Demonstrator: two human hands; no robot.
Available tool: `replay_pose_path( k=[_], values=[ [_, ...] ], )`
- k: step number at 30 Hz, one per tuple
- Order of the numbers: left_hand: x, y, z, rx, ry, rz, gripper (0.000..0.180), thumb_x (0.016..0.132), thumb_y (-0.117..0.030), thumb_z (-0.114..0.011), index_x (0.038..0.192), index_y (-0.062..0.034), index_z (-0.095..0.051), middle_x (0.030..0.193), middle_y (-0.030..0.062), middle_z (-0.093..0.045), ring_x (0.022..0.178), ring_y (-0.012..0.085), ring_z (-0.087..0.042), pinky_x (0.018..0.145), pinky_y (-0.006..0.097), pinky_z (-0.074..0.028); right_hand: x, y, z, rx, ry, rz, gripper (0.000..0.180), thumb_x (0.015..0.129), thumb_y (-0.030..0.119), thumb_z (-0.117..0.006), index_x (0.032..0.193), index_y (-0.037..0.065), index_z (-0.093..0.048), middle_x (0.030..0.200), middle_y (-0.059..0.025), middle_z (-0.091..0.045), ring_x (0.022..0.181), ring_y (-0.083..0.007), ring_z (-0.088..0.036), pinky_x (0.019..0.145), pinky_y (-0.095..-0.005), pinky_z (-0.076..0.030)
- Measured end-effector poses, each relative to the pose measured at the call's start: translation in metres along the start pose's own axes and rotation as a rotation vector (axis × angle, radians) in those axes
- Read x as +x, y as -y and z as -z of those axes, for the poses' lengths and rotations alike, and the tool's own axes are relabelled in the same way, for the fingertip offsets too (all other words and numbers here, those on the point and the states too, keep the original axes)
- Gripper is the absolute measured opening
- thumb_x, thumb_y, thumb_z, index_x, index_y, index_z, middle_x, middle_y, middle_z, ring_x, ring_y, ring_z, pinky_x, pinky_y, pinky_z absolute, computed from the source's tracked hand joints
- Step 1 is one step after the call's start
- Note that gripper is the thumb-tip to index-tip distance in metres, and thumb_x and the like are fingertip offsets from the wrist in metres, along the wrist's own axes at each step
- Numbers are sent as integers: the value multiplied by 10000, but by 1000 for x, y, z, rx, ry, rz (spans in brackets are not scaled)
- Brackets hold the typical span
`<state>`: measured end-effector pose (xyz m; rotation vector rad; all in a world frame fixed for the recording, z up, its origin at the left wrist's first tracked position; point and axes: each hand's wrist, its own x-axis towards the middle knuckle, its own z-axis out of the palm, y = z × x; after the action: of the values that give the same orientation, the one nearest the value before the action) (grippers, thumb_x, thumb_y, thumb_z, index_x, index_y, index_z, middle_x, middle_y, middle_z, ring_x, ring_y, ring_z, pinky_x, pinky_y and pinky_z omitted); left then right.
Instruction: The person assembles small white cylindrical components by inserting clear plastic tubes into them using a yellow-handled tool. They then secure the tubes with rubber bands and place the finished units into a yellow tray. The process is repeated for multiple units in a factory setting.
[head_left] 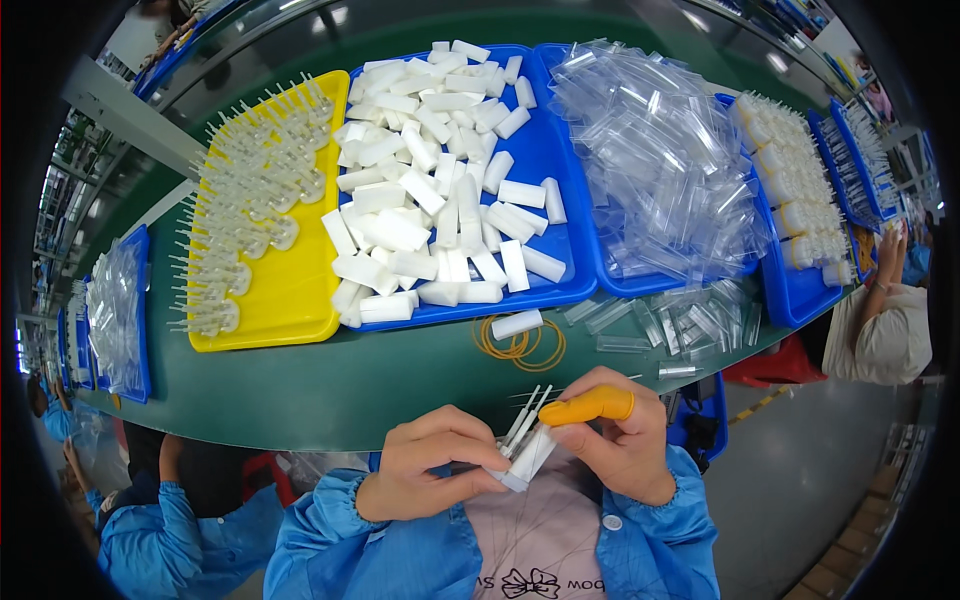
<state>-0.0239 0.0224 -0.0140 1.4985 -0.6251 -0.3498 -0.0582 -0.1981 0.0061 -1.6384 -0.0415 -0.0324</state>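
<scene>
In front of my chest, my left hand [425,465] pinches the lower end of a small white part with two thin upright rods [522,420]. My right hand [632,435] grips a white rectangular block [535,458] from the other side, against the rods. A yellow finger cot [590,405] covers one finger of that hand. The block and the rodded part lie close together, and fingers hide where they meet. Beyond my hands, a single white block [516,324] rests on the green table beside several tan rubber bands [515,345].
A yellow tray [290,310] holds rows of white rodded parts. Blue trays hold white blocks [400,230], clear plastic sleeves [660,160] and cream-coloured pieces [795,190]. Loose clear sleeves [700,320] lie on the green table [300,395]. Co-workers sit at both sides.
</scene>
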Motion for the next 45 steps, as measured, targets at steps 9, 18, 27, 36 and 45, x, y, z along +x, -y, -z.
replay_pose_path(
  k=[9,18,27,36,45],
  values=[
    [3,2,12,-283,-492,28,239,759,59,-701,973,13,-604,1000,108,-548,840,134,-556,742,259,-464,45,-17,-8,-862,-149,356,233,684,65,-725,914,58,-684,858,-41,-519,760,-234,-510,703,-360,-393],
    [-4,9,29,-271,-530,19,175,801,-22,-689,962,14,-630,991,104,-558,871,151,-541,774,267,-446,42,-18,-9,-1038,-90,322,178,722,71,-683,899,77,-659,1022,-29,-567,862,-231,-541,833,-392,-374],
    [-3,0,20,-274,-91,39,167,791,18,-666,955,14,-697,970,134,-625,883,183,-579,766,277,-460,26,3,10,-670,-93,398,287,713,14,-708,988,62,-641,987,-75,-653,810,-273,-612,721,-349,-481],
    [-3,-1,19,-352,-49,62,174,790,17,-677,962,9,-702,972,119,-621,869,186,-578,757,283,-461,23,10,19,-256,-29,255,172,776,-26,-668,947,-13,-654,990,-118,-660,867,-226,-643,778,-291,-499],
    [-3,2,12,-378,-27,47,149,800,9,-677,947,11,-703,966,124,-623,881,189,-580,768,284,-459,16,-6,9,483,-124,-41,355,805,-74,-570,1155,-31,-531,1108,-145,-593,970,-193,-593,867,-322,-474]
  ],
)
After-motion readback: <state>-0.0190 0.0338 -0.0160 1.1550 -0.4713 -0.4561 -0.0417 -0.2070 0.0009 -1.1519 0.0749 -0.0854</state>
